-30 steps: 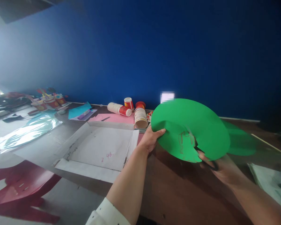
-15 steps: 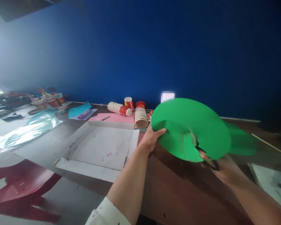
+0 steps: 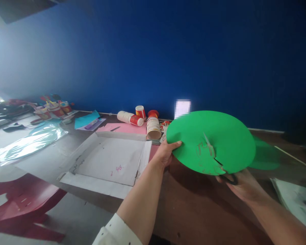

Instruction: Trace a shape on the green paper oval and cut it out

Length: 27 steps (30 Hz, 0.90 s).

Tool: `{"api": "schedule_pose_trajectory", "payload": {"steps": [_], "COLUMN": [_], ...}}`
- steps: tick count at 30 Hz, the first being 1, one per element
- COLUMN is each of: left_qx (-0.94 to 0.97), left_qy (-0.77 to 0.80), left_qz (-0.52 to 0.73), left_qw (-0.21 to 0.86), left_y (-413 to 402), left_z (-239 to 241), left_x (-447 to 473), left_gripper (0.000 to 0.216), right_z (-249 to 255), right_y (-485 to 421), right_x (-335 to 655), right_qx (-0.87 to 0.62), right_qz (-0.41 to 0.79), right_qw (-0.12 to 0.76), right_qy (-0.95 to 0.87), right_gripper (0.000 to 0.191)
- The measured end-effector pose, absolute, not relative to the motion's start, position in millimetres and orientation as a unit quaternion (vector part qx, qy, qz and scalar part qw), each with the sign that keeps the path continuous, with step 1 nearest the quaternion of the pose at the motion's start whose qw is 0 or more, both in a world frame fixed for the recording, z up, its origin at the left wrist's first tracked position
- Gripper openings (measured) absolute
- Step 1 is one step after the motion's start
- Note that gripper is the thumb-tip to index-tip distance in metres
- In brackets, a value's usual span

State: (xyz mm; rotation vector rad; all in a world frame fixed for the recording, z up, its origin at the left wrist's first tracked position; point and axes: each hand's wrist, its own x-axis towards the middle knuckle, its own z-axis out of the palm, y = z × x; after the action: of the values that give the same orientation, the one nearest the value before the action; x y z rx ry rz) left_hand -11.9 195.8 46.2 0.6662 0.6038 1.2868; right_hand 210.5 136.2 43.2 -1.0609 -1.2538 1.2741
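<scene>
My left hand (image 3: 165, 152) pinches the left edge of a round green paper sheet (image 3: 226, 136), thumb on top. A pencil outline is drawn on the sheet near its front edge, and a cut runs in from that edge. My right hand (image 3: 241, 186) grips black-handled scissors (image 3: 228, 177) under the sheet's front edge; a blade tip (image 3: 206, 138) pokes up through the cut. A second green sheet (image 3: 266, 156) lies on the brown table (image 3: 193, 211) behind.
A flattened white cardboard box (image 3: 109, 160) lies left of my arm, pink paper (image 3: 129, 128) behind it. Paper cups (image 3: 153, 127) and a lying bottle (image 3: 129, 118) stand near the blue wall. Cellophane (image 3: 28, 143), craft cups (image 3: 53, 109), a red chair (image 3: 22, 204) and white papers (image 3: 295, 200) surround.
The green sheet has flattened and tilted more level. The scissors have moved further into the cut, with the blade tip now showing above the paper.
</scene>
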Motion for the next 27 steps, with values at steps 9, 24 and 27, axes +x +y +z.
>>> {"api": "schedule_pose_trajectory", "payload": {"steps": [9, 24, 27], "left_qx": [0.315, 0.323, 0.323], "left_qy": [0.267, 0.264, 0.263], "left_qz": [0.584, 0.588, 0.590], "left_qw": [0.699, 0.693, 0.691], "left_y": [197.0, 195.8, 194.8], "left_z": [45.6, 44.1, 42.6], "left_x": [-12.8, -10.1, -8.7], "left_gripper": [0.058, 0.060, 0.062], "right_z": [41.2, 40.0, 37.8], "right_y": [135.3, 135.8, 136.9], "right_x": [212.4, 209.4, 209.5], "right_qx": [-0.440, -0.467, -0.466], "right_qz": [0.529, 0.512, 0.508], "right_qw": [0.519, 0.535, 0.537], "right_qy": [-0.507, -0.484, -0.485], "right_gripper": [0.044, 0.044, 0.041]}}
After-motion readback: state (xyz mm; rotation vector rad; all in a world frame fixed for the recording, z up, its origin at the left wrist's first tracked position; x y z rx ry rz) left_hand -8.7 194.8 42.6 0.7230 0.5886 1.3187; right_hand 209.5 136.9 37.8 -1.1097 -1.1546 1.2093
